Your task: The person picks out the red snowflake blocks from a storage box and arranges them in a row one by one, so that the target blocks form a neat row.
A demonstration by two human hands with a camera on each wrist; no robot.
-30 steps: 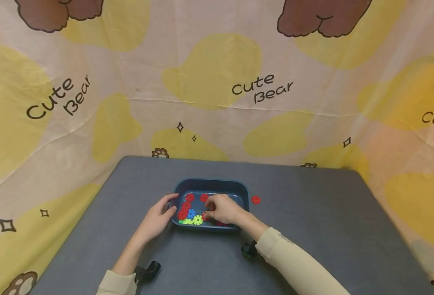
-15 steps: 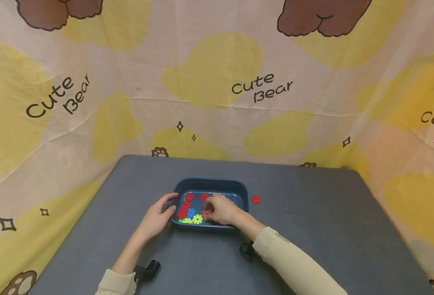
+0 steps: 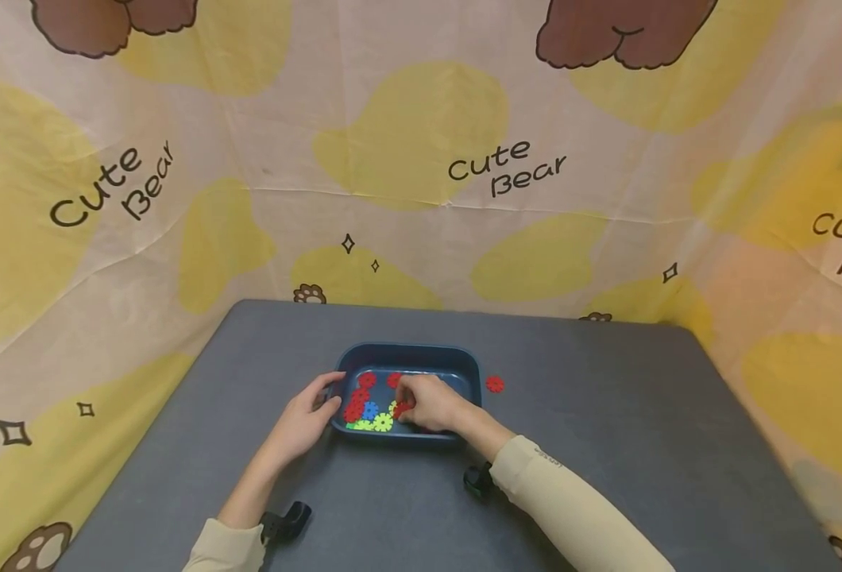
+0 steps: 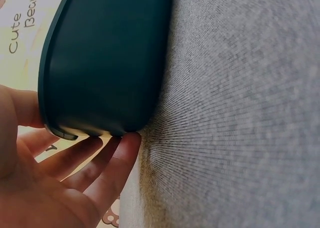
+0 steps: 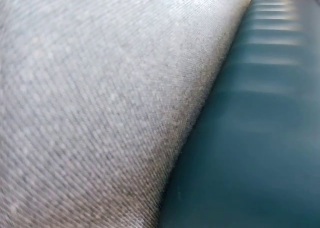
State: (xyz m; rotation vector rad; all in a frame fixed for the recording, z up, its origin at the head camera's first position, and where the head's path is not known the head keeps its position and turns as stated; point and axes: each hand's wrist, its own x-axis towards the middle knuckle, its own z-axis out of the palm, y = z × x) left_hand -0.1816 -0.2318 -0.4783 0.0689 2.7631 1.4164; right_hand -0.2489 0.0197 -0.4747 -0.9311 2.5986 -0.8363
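Note:
A dark blue-green tray [image 3: 408,357] holds notched plastic discs: red discs [image 3: 354,411] along its left side, a blue disc [image 3: 370,410] and yellow-green discs [image 3: 383,422] toward the front. My left hand [image 3: 307,419] grips the tray's left end; in the left wrist view its fingertips [image 4: 131,140] press the outer wall, with the thumb at the rim. Inside the tray, my right hand [image 3: 431,403] pinches a red disc [image 3: 401,410] between thumb and curled fingers. A yellow-green edge shows right beside that disc. The right hand covers part of the tray's floor.
One loose red disc [image 3: 495,384] lies on the grey table [image 3: 607,445], just right of the tray. A printed curtain [image 3: 392,159] hangs behind and at both sides. In the right wrist view, the tray's outer wall [image 5: 260,153] fills the right side.
The red disc in my right fingers has tilted, and a yellow-green edge now shows beside it. My left hand keeps its place on the tray.

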